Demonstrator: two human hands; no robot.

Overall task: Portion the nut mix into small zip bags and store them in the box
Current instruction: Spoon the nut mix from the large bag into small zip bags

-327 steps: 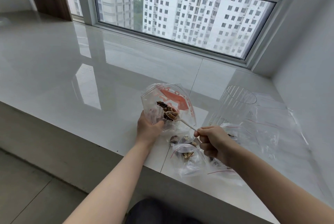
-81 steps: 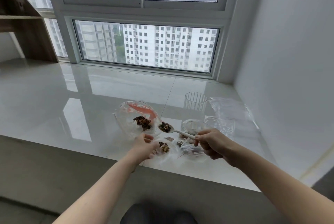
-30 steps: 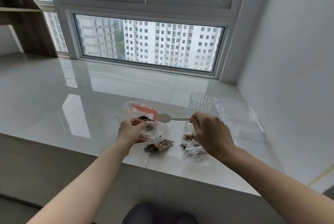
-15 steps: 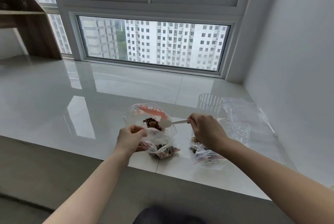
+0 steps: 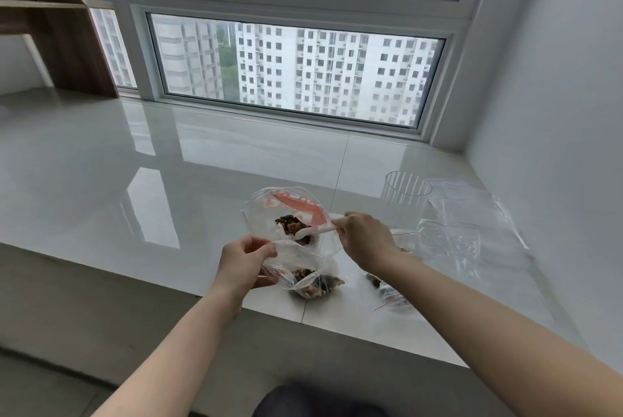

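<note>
Pinching small bag (image 5: 303, 268) mouth open, left hand (image 5: 244, 263) nearest, nuts already inside. Gripping spoon (image 5: 315, 232), right hand (image 5: 365, 241) just beyond, handle running leftward, bowl dipped into nut mix (image 5: 291, 226) in big bag (image 5: 286, 211) behind. Farther right on table (image 5: 168, 180), clear box (image 5: 406, 196).
</note>
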